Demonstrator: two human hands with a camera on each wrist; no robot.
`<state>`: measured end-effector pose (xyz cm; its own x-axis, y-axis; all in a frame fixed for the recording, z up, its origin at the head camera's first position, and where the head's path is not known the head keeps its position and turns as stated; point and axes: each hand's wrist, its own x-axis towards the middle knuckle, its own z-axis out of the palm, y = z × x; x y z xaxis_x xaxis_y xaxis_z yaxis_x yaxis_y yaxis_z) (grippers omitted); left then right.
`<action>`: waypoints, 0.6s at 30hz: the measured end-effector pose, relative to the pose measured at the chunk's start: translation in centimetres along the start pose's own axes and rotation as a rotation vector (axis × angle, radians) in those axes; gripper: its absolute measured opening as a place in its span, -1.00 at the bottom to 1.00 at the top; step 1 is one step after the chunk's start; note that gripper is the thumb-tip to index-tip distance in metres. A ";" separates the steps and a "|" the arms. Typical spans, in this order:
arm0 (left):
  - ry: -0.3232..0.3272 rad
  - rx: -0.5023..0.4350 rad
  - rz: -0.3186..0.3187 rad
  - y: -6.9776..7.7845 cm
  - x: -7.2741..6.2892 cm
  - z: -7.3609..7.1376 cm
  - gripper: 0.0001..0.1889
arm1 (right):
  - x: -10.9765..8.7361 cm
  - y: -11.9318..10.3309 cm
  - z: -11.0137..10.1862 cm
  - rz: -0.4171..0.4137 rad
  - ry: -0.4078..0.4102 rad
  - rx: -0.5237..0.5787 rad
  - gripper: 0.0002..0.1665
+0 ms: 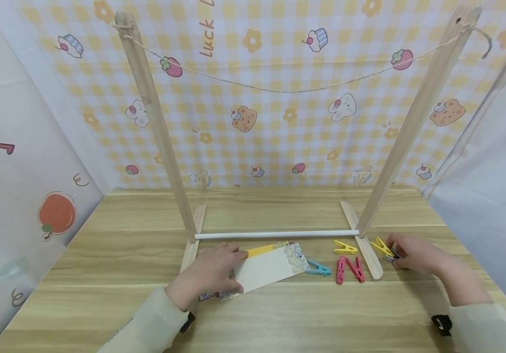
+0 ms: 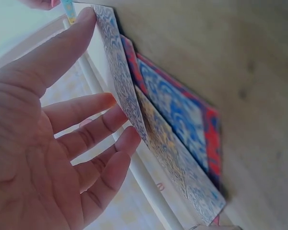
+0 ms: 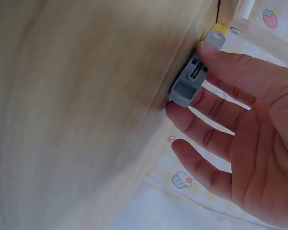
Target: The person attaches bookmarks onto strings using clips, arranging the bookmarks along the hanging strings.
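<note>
Near the left foot of a wooden frame, my left hand [image 1: 210, 269] holds a white card with patterned ends [image 1: 263, 268] between thumb and fingers, at its edges. Beneath it lie a yellow card [image 1: 259, 250] and, in the left wrist view, blue-and-red patterned cards [image 2: 175, 110]. Right of the frame's right foot, my right hand [image 1: 420, 255] pinches a grey clothespin [image 3: 189, 79] close to the table, thumb on its upper side. A yellow clothespin [image 1: 383, 246] lies just left of those fingers.
A string [image 1: 288, 91] sags between two wooden posts [image 1: 157, 117], joined low down by a white rod [image 1: 275, 235]. Between the feet lie another yellow clothespin [image 1: 345, 247], a blue one [image 1: 319, 267] and two red ones [image 1: 340, 270] on the wooden table [image 1: 297, 318].
</note>
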<state>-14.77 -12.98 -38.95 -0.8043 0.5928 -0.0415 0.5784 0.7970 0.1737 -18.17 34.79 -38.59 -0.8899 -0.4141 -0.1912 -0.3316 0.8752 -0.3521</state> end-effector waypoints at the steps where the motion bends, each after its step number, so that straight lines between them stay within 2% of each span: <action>1: 0.000 -0.004 -0.003 0.0 0.0 0.0 -0.21 | 0.0 0.0 0.0 0.001 0.000 0.003 -0.68; 11: 0.005 -0.095 -0.022 0.2 0.1 0.0 -0.23 | -0.1 0.6 0.0 0.035 -0.011 0.071 -0.68; 18: 0.007 -0.094 -0.036 0.5 0.2 -0.3 -0.29 | -0.4 1.0 0.1 0.042 -0.004 0.123 -0.68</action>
<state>-14.69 -12.53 -38.61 -0.8256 0.5627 -0.0430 0.5339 0.8035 0.2635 -18.13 35.83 -38.95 -0.9008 -0.3792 -0.2114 -0.2531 0.8544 -0.4539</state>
